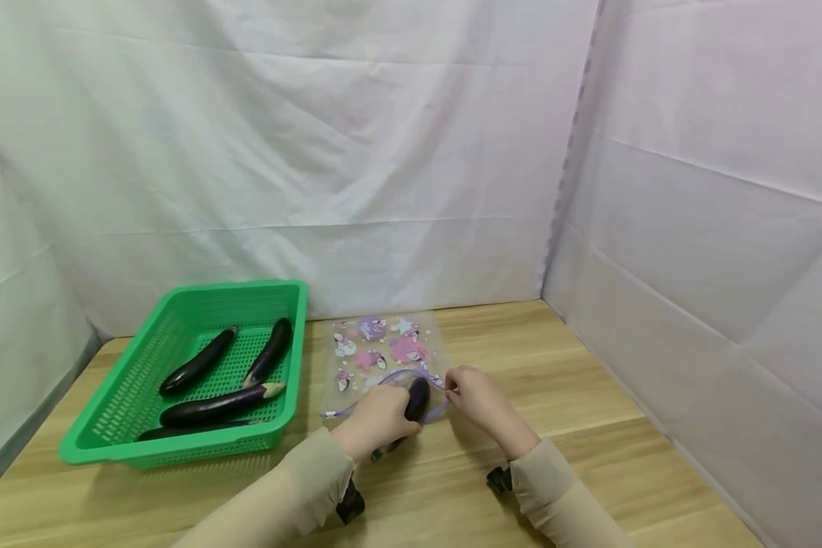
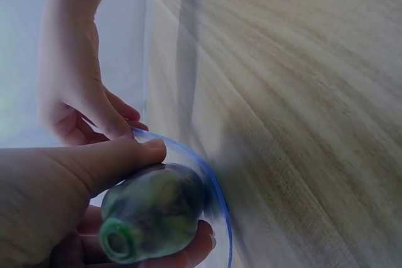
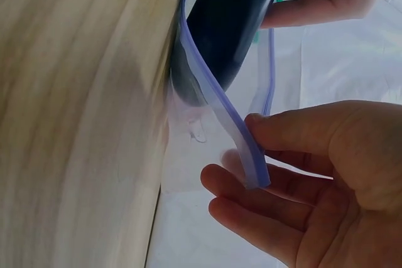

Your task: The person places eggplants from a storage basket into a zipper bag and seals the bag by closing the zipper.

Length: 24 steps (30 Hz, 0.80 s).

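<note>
A dark purple eggplant (image 1: 418,399) is gripped by my left hand (image 1: 378,417), its front end inside the mouth of a clear zip bag (image 1: 383,346) printed with pink and purple cartoon figures. In the left wrist view the eggplant's green stem end (image 2: 151,214) points back toward the camera, between thumb and fingers. My right hand (image 1: 478,399) pinches the right corner of the bag's purple zip edge (image 3: 235,127), holding the mouth apart. A white slider sits at the zip's left end. The bag's far part lies flat on the table.
To the left stands a green plastic basket (image 1: 300,365) holding several eggplants, such as one (image 1: 199,361) near its far side. The wooden table (image 1: 589,396) meets a white cloth wall (image 1: 383,152) behind and another (image 1: 712,228) on the right.
</note>
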{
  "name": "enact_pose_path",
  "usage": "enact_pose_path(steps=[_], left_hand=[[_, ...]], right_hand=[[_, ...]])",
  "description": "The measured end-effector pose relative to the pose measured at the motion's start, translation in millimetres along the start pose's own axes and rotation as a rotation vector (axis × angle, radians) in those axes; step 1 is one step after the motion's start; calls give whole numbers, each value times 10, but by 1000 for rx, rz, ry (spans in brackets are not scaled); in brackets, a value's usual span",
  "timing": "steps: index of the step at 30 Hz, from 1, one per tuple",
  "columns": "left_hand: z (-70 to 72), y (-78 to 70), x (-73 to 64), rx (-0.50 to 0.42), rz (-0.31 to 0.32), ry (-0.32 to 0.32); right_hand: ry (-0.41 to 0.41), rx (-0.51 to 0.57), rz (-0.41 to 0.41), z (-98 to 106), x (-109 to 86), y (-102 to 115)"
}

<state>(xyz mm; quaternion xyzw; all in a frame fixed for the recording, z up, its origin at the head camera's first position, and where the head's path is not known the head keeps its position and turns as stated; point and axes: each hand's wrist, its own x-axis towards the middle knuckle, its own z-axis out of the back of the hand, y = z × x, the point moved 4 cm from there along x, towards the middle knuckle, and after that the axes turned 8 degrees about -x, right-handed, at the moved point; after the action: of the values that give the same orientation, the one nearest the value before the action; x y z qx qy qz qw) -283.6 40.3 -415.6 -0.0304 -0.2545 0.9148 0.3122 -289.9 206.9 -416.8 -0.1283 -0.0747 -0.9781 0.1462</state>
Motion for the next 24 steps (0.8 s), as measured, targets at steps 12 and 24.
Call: enact_pose_path(steps=[12,24], left_hand=[[-99,-7,39,98,-20,-62],[-110,-35,11,202,-47,-108]], right_hand=[[86,71,-32,-71,-8,-44],[65,65,-6,-90,18,-46]])
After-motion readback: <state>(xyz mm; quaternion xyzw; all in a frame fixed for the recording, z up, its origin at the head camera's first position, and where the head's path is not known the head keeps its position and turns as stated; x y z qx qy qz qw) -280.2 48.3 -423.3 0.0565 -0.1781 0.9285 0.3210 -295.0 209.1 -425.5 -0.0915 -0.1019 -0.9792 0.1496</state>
